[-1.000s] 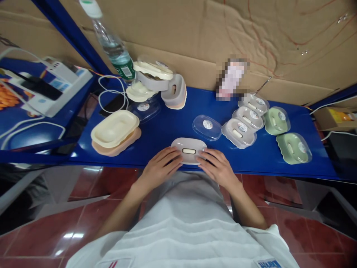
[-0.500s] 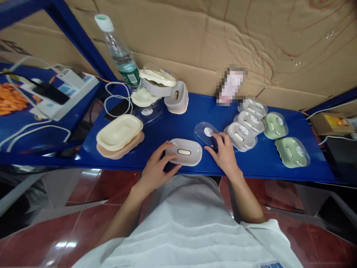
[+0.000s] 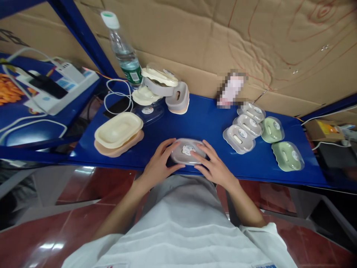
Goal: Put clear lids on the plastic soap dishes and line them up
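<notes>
Lid-fitting looks in hand: clear lid (image 3: 188,149) over grey dish (image 3: 187,163) near front edge of bench (image 3: 203,128), left hand (image 3: 155,168) and right hand (image 3: 219,172) spread around its ends; seating calls for even rim pressure.

White short-sleeved top (image 3: 178,242), blue-and-white badge (image 3: 264,265), grey cloth (image 3: 185,193) at waist.

On the table (image 3: 200,121), one lidded container (image 3: 184,152) lies by the near edge, stacked trays (image 3: 118,129) to its left, other lidded containers (image 3: 249,126) right, a bottle (image 3: 126,56) far left.
</notes>
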